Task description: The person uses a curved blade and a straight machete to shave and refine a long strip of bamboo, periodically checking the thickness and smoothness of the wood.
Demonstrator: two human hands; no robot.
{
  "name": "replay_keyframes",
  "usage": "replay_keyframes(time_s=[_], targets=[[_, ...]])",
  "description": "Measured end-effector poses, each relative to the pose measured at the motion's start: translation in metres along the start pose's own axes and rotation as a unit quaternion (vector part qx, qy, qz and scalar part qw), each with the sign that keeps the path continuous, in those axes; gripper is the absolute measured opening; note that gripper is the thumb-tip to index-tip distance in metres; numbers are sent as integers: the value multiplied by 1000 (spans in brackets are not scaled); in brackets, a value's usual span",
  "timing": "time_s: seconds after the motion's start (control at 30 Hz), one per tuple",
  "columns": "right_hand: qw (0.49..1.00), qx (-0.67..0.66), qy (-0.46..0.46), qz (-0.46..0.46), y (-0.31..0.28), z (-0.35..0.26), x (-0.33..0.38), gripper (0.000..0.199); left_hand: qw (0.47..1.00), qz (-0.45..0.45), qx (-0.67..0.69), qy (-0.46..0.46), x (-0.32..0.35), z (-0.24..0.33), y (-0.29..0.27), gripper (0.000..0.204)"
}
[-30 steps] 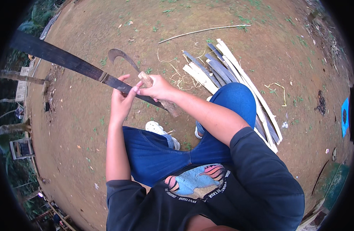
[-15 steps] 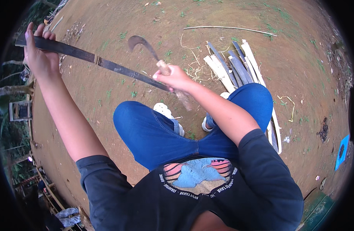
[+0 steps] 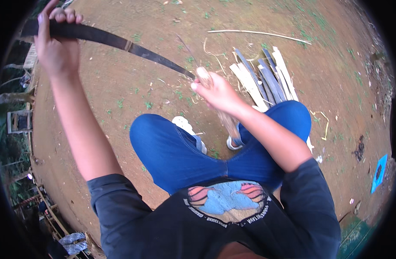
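Note:
My left hand (image 3: 59, 54) is raised at the upper left, its thumb and fingers closed round the wide end of a dark bamboo strip (image 3: 101, 36). The strip bows slightly down to the right, with a pale node along it. My right hand (image 3: 221, 94) grips the wooden handle of a sickle (image 3: 228, 124) in front of my knees. The strip's narrow end meets the thumb side of this hand; whether the fingers pinch it too is hard to see. Only a thin, blurred line of the sickle's blade (image 3: 187, 47) shows, seen nearly edge-on.
Several split bamboo strips (image 3: 270, 80), dark and pale, lie in a pile beyond my right knee. A long thin stick (image 3: 258, 32) and curled shavings (image 3: 211, 52) lie on the dirt ground. A blue sheet (image 3: 379, 173) is at far right; a wooden fence runs along the left.
My left hand has risen and moved slightly right, and the strip now bends. My right hand has shifted right; the sickle has turned so its curved blade no longer shows broadside.

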State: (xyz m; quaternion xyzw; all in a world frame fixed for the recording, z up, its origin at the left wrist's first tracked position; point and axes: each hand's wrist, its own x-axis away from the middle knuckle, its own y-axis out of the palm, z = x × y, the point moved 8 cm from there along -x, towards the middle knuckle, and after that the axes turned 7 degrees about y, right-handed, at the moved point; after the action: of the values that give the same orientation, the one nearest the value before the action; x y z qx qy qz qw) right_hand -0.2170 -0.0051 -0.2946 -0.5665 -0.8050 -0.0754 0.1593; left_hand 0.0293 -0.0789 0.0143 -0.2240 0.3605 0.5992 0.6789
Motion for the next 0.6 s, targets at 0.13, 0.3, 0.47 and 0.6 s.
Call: replay_keyframes(time_s=[0.13, 0.3, 0.47, 0.6], targets=[[986, -136, 4, -100, 21, -58, 72, 90, 987, 140, -54, 65, 14, 6, -33, 33], [928, -224, -42, -296, 45, -137, 160, 114, 962, 215, -143, 84, 19, 22, -56, 35], [928, -200, -143, -280, 51, -157, 165, 101, 963, 216, -151, 65, 29, 17, -73, 33], [935, -152, -204, -247, 73, -151, 161, 95, 986, 136, -88, 40, 29, 29, -137, 40]])
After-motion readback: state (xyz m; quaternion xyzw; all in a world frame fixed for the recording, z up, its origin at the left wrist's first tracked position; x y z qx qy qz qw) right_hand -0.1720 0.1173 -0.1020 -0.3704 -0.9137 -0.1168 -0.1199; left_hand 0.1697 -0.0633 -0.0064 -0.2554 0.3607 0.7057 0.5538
